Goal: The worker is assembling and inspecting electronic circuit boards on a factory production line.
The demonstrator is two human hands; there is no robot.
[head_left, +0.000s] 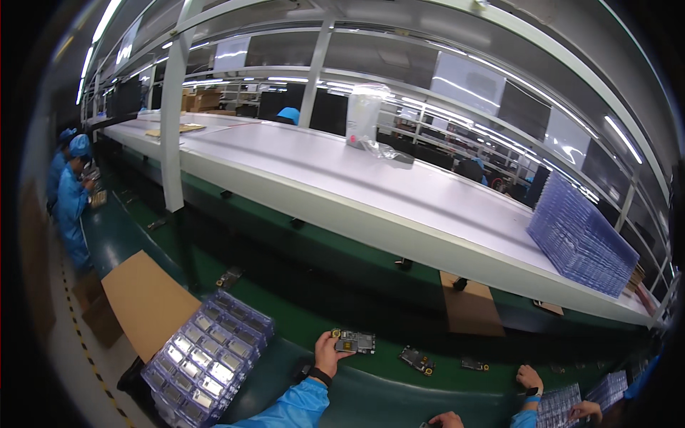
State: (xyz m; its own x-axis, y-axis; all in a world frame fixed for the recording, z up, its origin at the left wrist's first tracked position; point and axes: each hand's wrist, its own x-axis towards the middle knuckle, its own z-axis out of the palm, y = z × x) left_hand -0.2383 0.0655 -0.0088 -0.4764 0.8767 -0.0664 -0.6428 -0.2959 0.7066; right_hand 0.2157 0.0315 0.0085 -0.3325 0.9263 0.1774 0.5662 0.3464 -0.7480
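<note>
My left hand (327,358) reaches over the green belt from the lower edge, its fingers and thumb closed on the near left end of a circuit board (362,342). The board is dark with metal shields and a round golden part at one corner. My right hand (448,420) shows only in part at the lower edge, fingers curled around a small dark thing mostly cut off by the frame. Left of my left arm stands a stack of clear plastic blister trays (265,337), the top one filled with rows of silvery boards.
More circuit boards (416,359) lie along the green belt (300,278). A brown cardboard sheet (146,303) leans behind the trays. A co-worker's hand (528,378) is at right beside other blister trays (560,408). Above runs a white shelf (442,200) with stacked clear trays (578,232).
</note>
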